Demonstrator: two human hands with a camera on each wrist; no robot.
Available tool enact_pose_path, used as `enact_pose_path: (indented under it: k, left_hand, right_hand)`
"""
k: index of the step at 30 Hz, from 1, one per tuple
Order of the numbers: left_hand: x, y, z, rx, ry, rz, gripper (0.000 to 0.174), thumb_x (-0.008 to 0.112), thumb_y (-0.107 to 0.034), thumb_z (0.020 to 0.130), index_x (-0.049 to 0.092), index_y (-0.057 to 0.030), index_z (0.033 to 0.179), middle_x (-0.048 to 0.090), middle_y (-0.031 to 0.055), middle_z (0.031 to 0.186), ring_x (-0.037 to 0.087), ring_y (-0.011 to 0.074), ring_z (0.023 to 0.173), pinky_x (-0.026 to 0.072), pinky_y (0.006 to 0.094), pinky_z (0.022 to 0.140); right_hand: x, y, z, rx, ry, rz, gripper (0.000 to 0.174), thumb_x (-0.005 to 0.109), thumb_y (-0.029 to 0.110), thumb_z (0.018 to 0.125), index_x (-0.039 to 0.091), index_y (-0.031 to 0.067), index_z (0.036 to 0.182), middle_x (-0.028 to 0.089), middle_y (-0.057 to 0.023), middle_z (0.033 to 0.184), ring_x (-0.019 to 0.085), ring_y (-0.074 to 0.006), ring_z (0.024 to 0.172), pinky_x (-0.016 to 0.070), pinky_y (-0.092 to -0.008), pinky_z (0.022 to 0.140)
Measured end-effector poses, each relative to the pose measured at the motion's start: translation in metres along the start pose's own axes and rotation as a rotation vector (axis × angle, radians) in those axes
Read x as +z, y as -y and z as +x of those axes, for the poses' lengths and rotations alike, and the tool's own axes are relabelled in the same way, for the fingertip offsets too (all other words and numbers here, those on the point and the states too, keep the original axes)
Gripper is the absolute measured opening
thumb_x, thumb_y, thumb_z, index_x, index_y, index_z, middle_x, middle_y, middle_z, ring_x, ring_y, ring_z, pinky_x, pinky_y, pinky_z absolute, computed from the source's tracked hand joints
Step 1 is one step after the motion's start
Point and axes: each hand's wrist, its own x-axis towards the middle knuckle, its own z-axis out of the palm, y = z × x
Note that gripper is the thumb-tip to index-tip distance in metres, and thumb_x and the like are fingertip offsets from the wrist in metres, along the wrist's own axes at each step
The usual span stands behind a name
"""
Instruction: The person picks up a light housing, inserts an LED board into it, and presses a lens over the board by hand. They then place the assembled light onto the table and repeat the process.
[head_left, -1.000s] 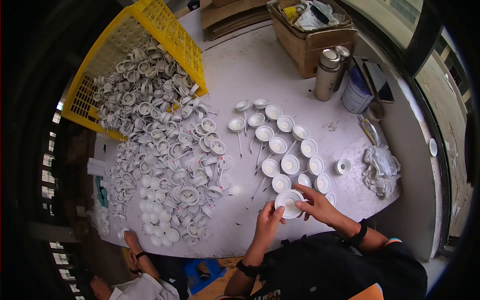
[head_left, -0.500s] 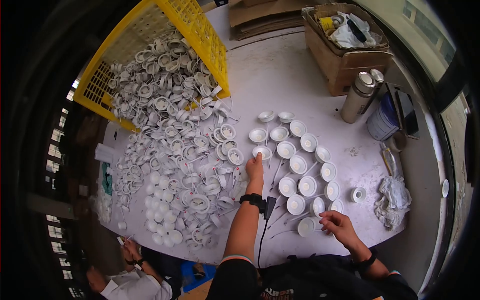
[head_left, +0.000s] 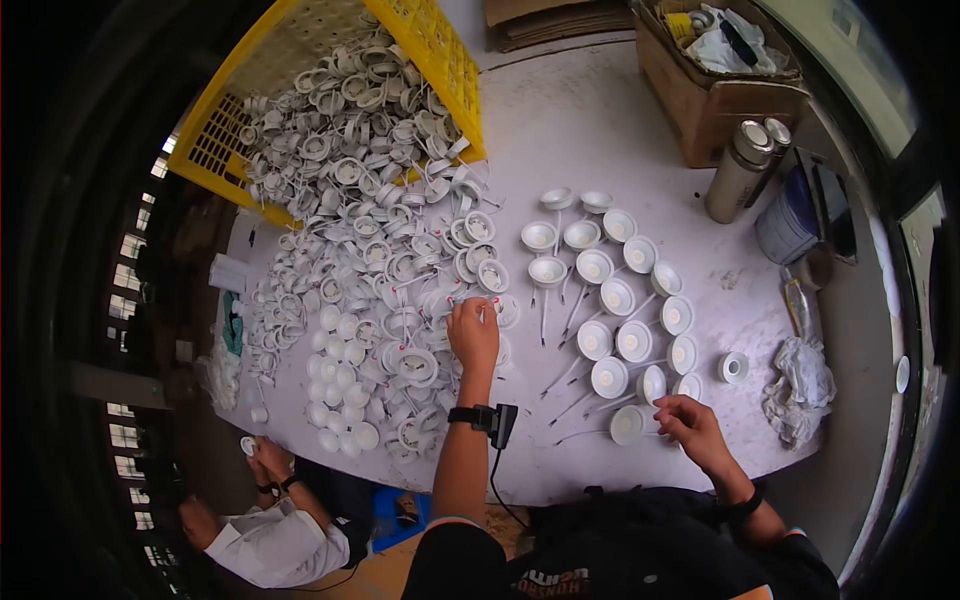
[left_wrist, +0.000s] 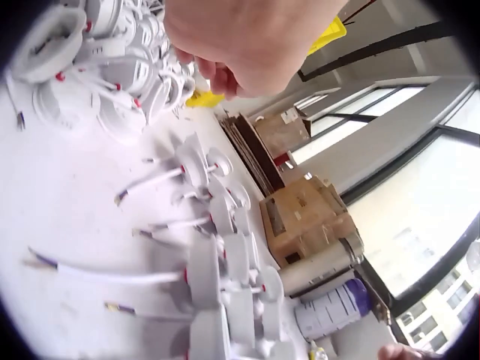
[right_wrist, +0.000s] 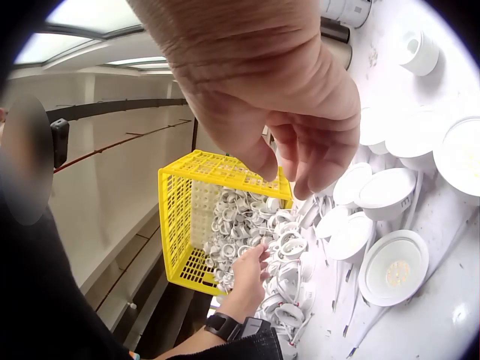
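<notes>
While the left hand (head_left: 474,340) curls over lamps (head_left: 415,367), grip unclear, the right hand (head_left: 697,436) hangs loosely curled, empty.

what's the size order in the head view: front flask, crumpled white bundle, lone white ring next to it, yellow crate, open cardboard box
1. Yellow crate
2. Open cardboard box
3. Front flask and crumpled white bundle: too alike to rank
4. Lone white ring

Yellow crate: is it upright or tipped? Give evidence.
Tipped: the crate's open mouth faces sideways, and white lamps spill from it onto the table.
</notes>
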Motion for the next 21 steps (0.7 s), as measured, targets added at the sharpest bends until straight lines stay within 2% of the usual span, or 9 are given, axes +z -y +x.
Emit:
enact_pose_path:
  k: [1, 3, 7, 9, 13, 15, 16, 18, 21]
  left_hand:
    - [0.0, 0.004, 0.012, -0.008, -0.013, -0.006, 0.018, 0.06, -0.025, 0.08, 0.062, -0.0068, 0.083, 0.061, 0.0085, 0.08, 0.056, 0.0274, 0.071, 0.0443, 0.0383, 0.069]
    - [0.004, 0.006, 0.033, -0.249, 0.507, 0.215, 0.027, 0.061, -0.031, 0.078, 0.063, -0.0062, 0.088, 0.064, 0.0129, 0.088, 0.06, 0.0324, 0.082, 0.0459, 0.0419, 0.072]
    - [0.019, 0.017, 0.041, -0.337, 0.606, 0.267, 0.035, 0.058, -0.037, 0.077, 0.065, -0.004, 0.086, 0.065, 0.0167, 0.088, 0.062, 0.0329, 0.085, 0.0474, 0.0425, 0.071]
    - [0.03, 0.043, 0.042, -0.32, 0.766, 0.056, 0.034, 0.057, -0.036, 0.078, 0.066, -0.0038, 0.082, 0.065, 0.0174, 0.083, 0.062, 0.0349, 0.078, 0.0475, 0.0443, 0.068]
    - [0.009, 0.06, 0.04, -0.404, 0.732, -0.13, 0.03, 0.06, -0.033, 0.077, 0.066, -0.0036, 0.076, 0.065, 0.011, 0.076, 0.061, 0.0272, 0.061, 0.0468, 0.0372, 0.058]
    - [-0.02, 0.056, 0.031, -0.562, 0.642, -0.53, 0.025, 0.062, -0.029, 0.077, 0.064, -0.0043, 0.073, 0.06, 0.0026, 0.066, 0.051, 0.014, 0.05, 0.0405, 0.0272, 0.049]
    - [-0.041, 0.042, 0.024, -0.546, 0.603, -0.679, 0.019, 0.061, -0.022, 0.08, 0.061, -0.0038, 0.075, 0.055, -0.0018, 0.065, 0.043, 0.0058, 0.051, 0.0345, 0.0199, 0.049]
    - [-0.081, 0.005, -0.005, -0.42, 0.497, -0.852, 0.013, 0.056, -0.015, 0.084, 0.059, -0.0024, 0.081, 0.056, 0.0002, 0.073, 0.048, 0.007, 0.067, 0.0365, 0.0198, 0.063]
    - [-0.129, -0.049, -0.065, -0.288, 0.559, -0.912, 0.013, 0.055, -0.014, 0.087, 0.056, -0.0006, 0.085, 0.057, -0.0002, 0.077, 0.05, 0.0059, 0.071, 0.0407, 0.0207, 0.069]
  right_hand:
    - [0.002, 0.001, -0.002, -0.006, 0.023, -0.007, 0.022, 0.055, 0.014, 0.087, 0.056, 0.0047, 0.108, 0.057, 0.0007, 0.082, 0.055, -0.0074, 0.073, 0.0442, -0.0215, 0.062]
    - [0.007, 0.003, -0.006, -0.035, 0.04, -0.035, 0.022, 0.056, 0.013, 0.087, 0.057, 0.0045, 0.107, 0.057, 0.0007, 0.081, 0.055, -0.0074, 0.072, 0.0442, -0.0215, 0.062]
    - [0.006, 0.0, -0.014, -0.063, 0.037, -0.037, 0.022, 0.056, 0.012, 0.086, 0.057, 0.0045, 0.107, 0.059, -0.001, 0.085, 0.055, -0.0088, 0.074, 0.0452, -0.0232, 0.063]
    - [0.002, -0.004, -0.017, -0.071, 0.015, -0.035, 0.022, 0.056, 0.012, 0.086, 0.057, 0.0045, 0.107, 0.059, -0.0009, 0.085, 0.055, -0.0089, 0.074, 0.0452, -0.0233, 0.063]
    - [0.001, -0.01, -0.025, -0.053, -0.009, -0.032, 0.022, 0.056, 0.012, 0.086, 0.057, 0.0045, 0.107, 0.059, -0.0013, 0.085, 0.055, -0.0092, 0.073, 0.0452, -0.0234, 0.063]
    - [0.003, -0.012, -0.027, -0.058, 0.006, -0.023, 0.022, 0.056, 0.011, 0.086, 0.057, 0.0047, 0.106, 0.059, -0.0021, 0.086, 0.056, -0.0095, 0.073, 0.0452, -0.0235, 0.063]
    - [0.006, -0.01, -0.028, -0.068, 0.01, -0.026, 0.022, 0.056, 0.011, 0.086, 0.057, 0.0051, 0.107, 0.059, -0.0022, 0.085, 0.056, -0.0096, 0.072, 0.0448, -0.0229, 0.061]
    - [0.008, -0.004, -0.026, -0.086, 0.027, -0.026, 0.022, 0.056, 0.011, 0.086, 0.058, 0.0054, 0.107, 0.059, -0.0022, 0.084, 0.056, -0.0096, 0.072, 0.0444, -0.0223, 0.059]
    - [0.017, 0.007, -0.025, -0.084, 0.158, 0.069, 0.026, 0.053, 0.019, 0.088, 0.057, 0.0028, 0.108, 0.061, -0.0062, 0.089, 0.057, -0.0113, 0.072, 0.0456, -0.0233, 0.06]
